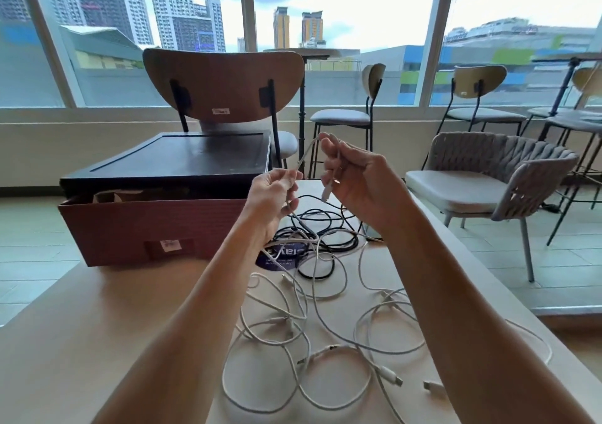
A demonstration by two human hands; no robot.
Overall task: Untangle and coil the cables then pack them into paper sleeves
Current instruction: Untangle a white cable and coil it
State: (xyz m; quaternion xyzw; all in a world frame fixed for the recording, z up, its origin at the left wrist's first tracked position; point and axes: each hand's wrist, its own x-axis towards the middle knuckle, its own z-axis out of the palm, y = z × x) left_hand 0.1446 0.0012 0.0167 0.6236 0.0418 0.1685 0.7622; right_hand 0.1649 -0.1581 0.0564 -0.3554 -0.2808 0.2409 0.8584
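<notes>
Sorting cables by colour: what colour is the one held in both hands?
White cable, head view.

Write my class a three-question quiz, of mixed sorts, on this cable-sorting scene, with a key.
1. True or false: the left hand and right hand both hold the lifted white cable.
2. Where do the black cables lie? A in the box; B on the table, beyond the white tangle; C in the left hand.
3. Fill in: the box stands to the ___ of the cables.
Key: 1 true; 2 B; 3 left.
</notes>
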